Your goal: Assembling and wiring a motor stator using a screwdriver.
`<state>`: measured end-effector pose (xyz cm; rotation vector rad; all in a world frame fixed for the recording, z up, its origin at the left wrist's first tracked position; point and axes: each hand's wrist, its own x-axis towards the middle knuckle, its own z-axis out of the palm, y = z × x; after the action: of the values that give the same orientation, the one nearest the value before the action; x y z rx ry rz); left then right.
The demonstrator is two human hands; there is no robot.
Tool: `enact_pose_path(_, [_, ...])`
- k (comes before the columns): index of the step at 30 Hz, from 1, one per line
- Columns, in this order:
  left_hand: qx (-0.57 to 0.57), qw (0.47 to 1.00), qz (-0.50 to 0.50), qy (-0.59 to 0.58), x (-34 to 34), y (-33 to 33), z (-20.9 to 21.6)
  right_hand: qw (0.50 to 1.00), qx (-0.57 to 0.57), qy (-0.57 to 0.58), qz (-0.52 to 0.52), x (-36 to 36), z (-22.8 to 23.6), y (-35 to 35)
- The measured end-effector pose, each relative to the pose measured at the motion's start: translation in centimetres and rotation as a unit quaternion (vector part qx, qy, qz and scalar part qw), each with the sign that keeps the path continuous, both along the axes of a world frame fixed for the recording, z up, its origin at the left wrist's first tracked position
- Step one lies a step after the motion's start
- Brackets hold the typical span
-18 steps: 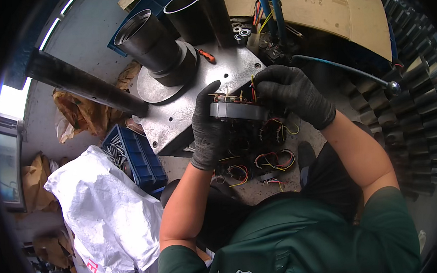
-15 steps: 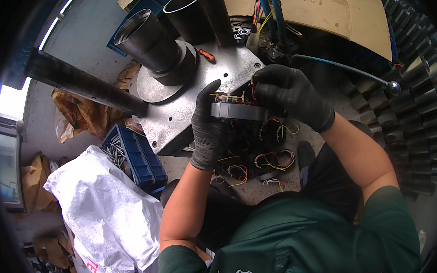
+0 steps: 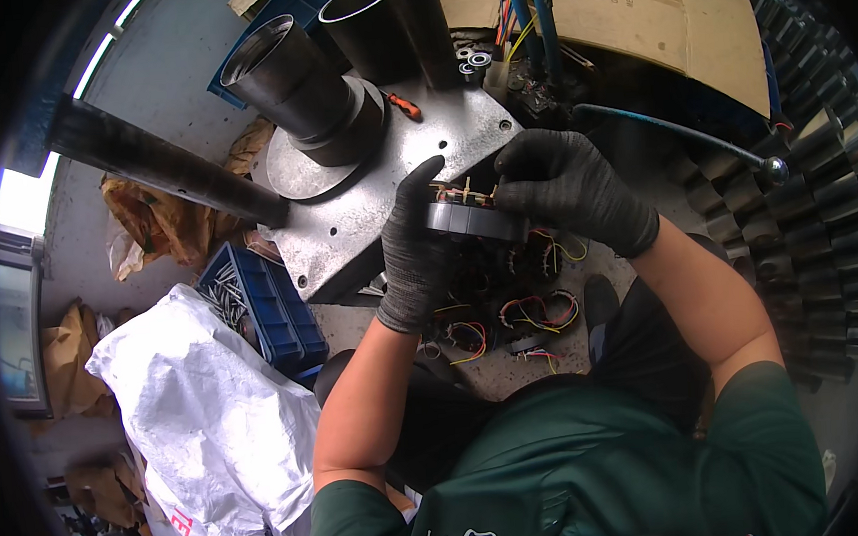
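A motor stator (image 3: 475, 222), a grey metal ring with windings and small upright pegs on top, is held up before me over the edge of the steel plate. My left hand (image 3: 414, 254), in a dark grey knit glove, grips its left side with the thumb up along the rim. At its right side is my gloved right hand (image 3: 577, 192), fingers closed together at the top edge by the wires. The fingertips hide most of the leads there. Below, on the floor, lie several more stators with red and yellow wires (image 3: 540, 312).
A steel press plate (image 3: 367, 213) carries a dark stepped cylinder (image 3: 290, 90) and an orange-handled screwdriver (image 3: 404, 106). A blue lever with a ball end (image 3: 775, 169) juts in at right, before stacked metal tubes (image 3: 830, 234). At left are a blue parts bin (image 3: 279, 312) and white sack (image 3: 202, 410).
My right fingers have come down closer to the stator's top; the red and yellow wires that stood up at them are now mostly hidden. The stator and left hand have shifted slightly right.
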<state>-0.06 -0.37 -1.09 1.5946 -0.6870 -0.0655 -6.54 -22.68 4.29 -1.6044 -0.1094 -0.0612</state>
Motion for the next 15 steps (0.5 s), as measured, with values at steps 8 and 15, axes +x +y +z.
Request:
enact_pose_path(8, [0.022, 0.998, 0.002, -0.059, -0.1, -0.1, 0.0, 0.986, -0.158, -0.056, -0.005, -0.9, 1.3, -0.2])
enact_pose_path(15, [0.041, 0.998, 0.038, -0.001, -0.1, 0.4, 2.1, 0.978, -0.165, -0.116, -0.049, -0.3, -0.6, -2.8])
